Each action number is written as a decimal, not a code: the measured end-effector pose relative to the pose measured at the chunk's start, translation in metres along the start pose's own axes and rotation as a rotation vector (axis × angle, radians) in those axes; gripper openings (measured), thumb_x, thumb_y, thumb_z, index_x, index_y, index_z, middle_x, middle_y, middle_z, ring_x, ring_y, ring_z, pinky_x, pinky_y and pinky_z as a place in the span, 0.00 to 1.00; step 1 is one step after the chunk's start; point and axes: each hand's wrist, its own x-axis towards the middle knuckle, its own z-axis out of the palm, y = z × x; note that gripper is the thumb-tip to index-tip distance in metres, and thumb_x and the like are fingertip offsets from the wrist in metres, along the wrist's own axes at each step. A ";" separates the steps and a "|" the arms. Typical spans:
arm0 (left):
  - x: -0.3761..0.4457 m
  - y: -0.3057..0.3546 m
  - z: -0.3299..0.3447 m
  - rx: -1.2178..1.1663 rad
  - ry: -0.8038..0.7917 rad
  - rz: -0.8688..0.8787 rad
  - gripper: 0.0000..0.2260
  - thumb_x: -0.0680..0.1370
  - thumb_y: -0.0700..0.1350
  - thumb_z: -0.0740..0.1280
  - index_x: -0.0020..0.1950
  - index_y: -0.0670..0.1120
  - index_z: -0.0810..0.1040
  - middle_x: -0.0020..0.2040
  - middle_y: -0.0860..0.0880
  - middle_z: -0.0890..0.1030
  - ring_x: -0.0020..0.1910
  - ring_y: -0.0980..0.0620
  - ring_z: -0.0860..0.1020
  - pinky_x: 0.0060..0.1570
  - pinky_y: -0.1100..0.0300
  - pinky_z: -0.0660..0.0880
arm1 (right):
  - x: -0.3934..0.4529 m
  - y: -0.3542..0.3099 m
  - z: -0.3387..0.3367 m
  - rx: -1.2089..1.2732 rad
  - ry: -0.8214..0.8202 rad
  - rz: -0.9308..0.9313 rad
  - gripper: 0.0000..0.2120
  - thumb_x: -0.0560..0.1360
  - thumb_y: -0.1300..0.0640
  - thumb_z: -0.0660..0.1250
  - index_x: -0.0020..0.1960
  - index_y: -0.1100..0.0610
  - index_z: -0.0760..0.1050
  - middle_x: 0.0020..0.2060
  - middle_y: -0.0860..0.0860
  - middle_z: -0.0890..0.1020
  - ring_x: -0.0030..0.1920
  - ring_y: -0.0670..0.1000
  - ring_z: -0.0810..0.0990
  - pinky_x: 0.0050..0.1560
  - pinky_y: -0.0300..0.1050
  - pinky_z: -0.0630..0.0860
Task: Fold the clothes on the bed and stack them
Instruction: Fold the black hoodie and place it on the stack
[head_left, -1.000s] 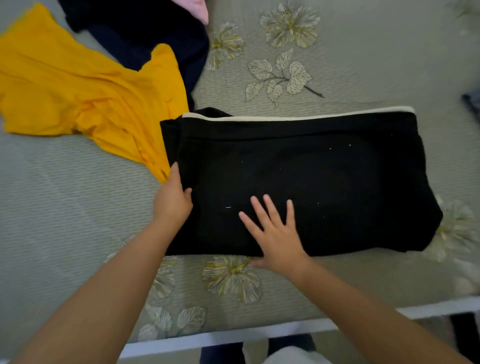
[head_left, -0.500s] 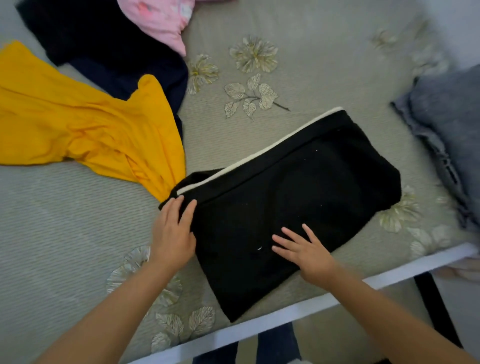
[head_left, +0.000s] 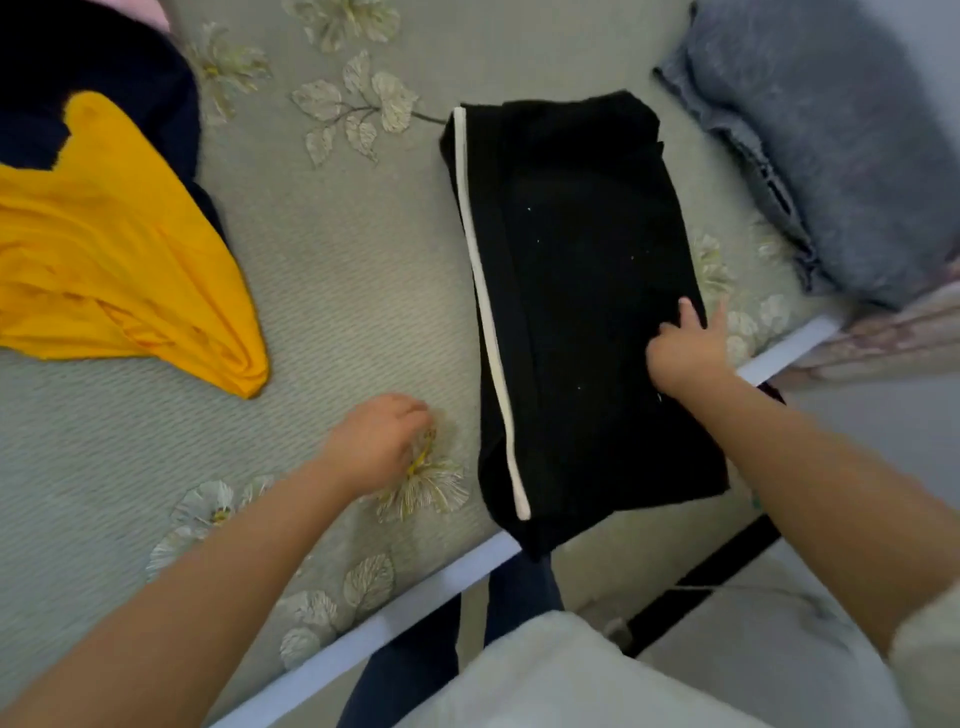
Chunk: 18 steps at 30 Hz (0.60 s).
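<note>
A folded black garment (head_left: 582, 312) with a white stripe lies lengthwise on the bed, its near end reaching the bed's front rail. My right hand (head_left: 685, 345) is at the garment's right edge and grips that edge, one digit on top of the cloth and another beside it. My left hand (head_left: 374, 441) is off the garment, to its left over the bedsheet, with loosely curled fingers and nothing in it. A crumpled yellow garment (head_left: 114, 260) lies at the left. A dark navy garment (head_left: 93, 67) sits behind it.
A grey folded cloth (head_left: 831, 145) lies at the right edge of the bed, close to the black garment. The white bed rail (head_left: 395, 618) runs diagonally along the front. The floral bedsheet (head_left: 337, 270) shows between the yellow and black garments.
The black garment has been turned and slid right, so its stripe now runs away from me. My left hand has come off it. My right hand moved to its right edge.
</note>
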 end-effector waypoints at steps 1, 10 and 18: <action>0.012 0.001 -0.004 0.030 -0.032 -0.043 0.22 0.76 0.39 0.59 0.71 0.46 0.64 0.71 0.49 0.66 0.69 0.52 0.63 0.65 0.60 0.60 | -0.003 -0.023 -0.005 0.164 0.102 0.035 0.18 0.77 0.55 0.56 0.67 0.55 0.68 0.69 0.56 0.66 0.73 0.59 0.53 0.70 0.66 0.46; 0.048 -0.018 -0.043 0.221 0.158 -0.348 0.19 0.75 0.35 0.60 0.67 0.38 0.69 0.68 0.39 0.69 0.68 0.40 0.64 0.62 0.44 0.63 | -0.034 -0.195 0.011 1.003 0.134 0.144 0.47 0.72 0.34 0.59 0.74 0.57 0.34 0.72 0.63 0.36 0.71 0.65 0.35 0.65 0.72 0.40; 0.076 -0.013 -0.051 0.338 0.025 -0.201 0.27 0.77 0.40 0.61 0.74 0.43 0.56 0.75 0.44 0.58 0.74 0.45 0.52 0.71 0.50 0.52 | -0.033 -0.156 0.053 0.959 0.326 0.070 0.37 0.76 0.62 0.60 0.75 0.54 0.39 0.75 0.56 0.43 0.75 0.56 0.43 0.69 0.64 0.49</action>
